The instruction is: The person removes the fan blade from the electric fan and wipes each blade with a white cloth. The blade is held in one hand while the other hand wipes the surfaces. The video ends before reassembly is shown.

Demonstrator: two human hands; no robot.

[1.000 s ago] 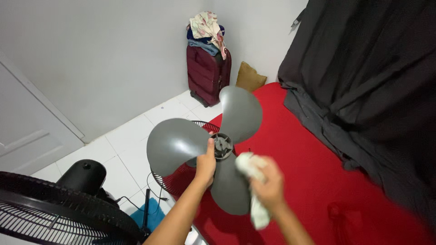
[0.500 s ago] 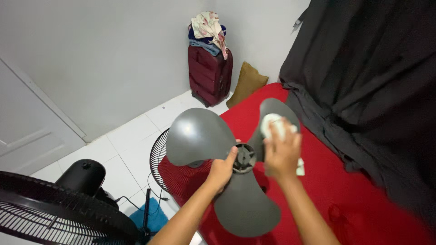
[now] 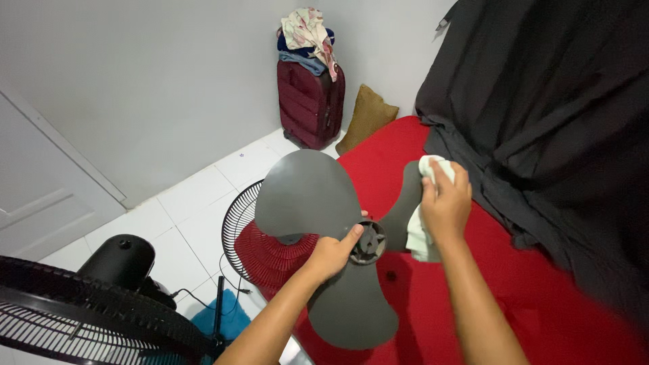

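Three-bladed grey plastic fan blade (image 3: pixel 318 203) gripped by left hand (image 3: pixel 331 253); right hand (image 3: pixel 445 206) clutches crumpled cloth (image 3: pixel 420 233).

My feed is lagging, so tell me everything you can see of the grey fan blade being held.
The fan blade is a loose three-bladed propeller of matte grey plastic, held up over the red bed, off any fan. Its round hub faces the camera. The left hand grips it beside the hub, thumb on the hub's rim. The right hand presses a white cloth on the upper right blade, hiding most of it. No cracks show.
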